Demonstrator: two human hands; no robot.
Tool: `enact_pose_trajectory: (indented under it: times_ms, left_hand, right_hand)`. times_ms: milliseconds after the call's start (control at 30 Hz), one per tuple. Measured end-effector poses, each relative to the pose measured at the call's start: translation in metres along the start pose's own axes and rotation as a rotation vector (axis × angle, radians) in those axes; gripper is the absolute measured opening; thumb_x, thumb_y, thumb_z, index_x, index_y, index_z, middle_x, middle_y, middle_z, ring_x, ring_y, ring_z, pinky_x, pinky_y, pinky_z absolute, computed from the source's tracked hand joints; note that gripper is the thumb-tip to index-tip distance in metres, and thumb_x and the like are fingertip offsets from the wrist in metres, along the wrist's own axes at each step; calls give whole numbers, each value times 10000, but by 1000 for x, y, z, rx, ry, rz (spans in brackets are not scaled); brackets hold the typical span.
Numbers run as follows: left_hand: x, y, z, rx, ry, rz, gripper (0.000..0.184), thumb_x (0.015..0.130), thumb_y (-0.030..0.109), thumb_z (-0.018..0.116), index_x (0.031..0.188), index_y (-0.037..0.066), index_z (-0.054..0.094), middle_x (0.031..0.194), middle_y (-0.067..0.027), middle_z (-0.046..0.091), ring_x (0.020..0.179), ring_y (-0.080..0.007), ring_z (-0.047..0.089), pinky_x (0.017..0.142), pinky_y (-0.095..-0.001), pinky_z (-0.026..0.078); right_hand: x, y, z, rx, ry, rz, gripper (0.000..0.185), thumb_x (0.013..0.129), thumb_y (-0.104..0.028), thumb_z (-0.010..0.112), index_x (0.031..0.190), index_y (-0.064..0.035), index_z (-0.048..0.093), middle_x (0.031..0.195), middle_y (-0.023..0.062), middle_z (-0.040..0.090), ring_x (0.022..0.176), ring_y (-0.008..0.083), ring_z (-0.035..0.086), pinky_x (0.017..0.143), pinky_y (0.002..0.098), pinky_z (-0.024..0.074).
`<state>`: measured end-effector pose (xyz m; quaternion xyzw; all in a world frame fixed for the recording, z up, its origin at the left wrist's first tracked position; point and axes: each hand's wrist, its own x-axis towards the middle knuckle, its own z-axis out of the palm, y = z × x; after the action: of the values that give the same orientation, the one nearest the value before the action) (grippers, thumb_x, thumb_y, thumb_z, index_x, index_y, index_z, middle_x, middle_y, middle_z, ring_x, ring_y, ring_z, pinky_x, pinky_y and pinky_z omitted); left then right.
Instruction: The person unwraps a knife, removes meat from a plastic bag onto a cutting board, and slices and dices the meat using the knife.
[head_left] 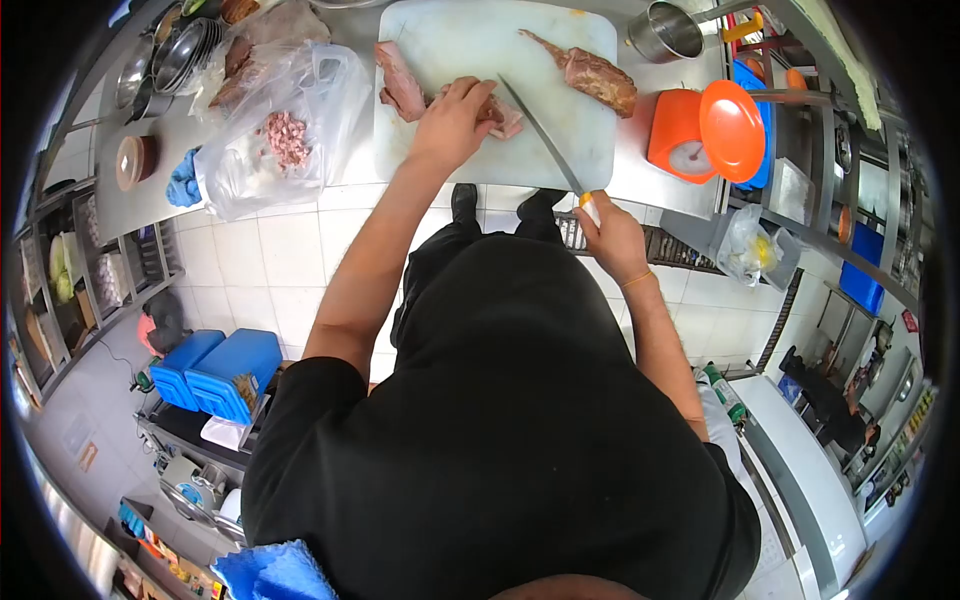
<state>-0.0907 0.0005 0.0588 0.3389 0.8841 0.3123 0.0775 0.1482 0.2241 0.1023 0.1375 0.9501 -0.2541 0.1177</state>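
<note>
My left hand [452,126] presses down on a piece of meat [508,122] on the white cutting board [440,165], its fingers curled over most of it. In my right hand [614,240] is a kitchen knife [545,140], gripped by its white and yellow handle. The long blade points up and to the left, its tip near the fingers of my left hand. A pinkish strip of meat [400,82] lies on the board left of that hand. A browner, tapering piece of meat [595,78] rests on the board's right side.
Left of the board, a clear plastic bag [335,110] holds diced meat [286,139]. Beside it are a blue cloth [184,180] and a lidded tub [136,160]. An orange scale [672,140] with an orange plate [740,130] and a metal pot [665,35] stand to the right.
</note>
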Motion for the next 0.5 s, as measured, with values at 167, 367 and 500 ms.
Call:
enact_pose_trajectory:
  times_ms: [167, 367, 500]
  left_hand:
    - [-7, -9, 5, 7, 21, 77, 633, 846, 94, 795, 1444, 110, 591, 1430, -135, 603, 1322, -410, 583, 1117, -500, 497]
    - [-6, -14, 8, 64, 46, 52, 660, 854, 188, 773, 1471, 78, 564, 1465, -173, 585, 1363, -407, 562, 1161, -501, 463]
    - [2, -10, 8, 109, -2, -16, 649, 851, 225, 775, 1456, 83, 586, 1467, -189, 585, 1369, -405, 558, 1152, -507, 466]
  right_hand:
    - [-11, -18, 7, -84, 38, 24, 357, 1043, -366, 646, 1196, -47, 600, 945, 214, 753, 834, 452, 724, 716, 548, 564]
    - [-26, -25, 13, -102, 57, 70, 357, 1044, -370, 644, 1191, -46, 614, 1004, 200, 760, 871, 443, 728, 730, 541, 565]
    - [-28, -30, 11, -104, 22, 115, 369, 1043, -372, 646, 1210, -44, 617, 1019, 201, 761, 906, 435, 730, 753, 539, 564]
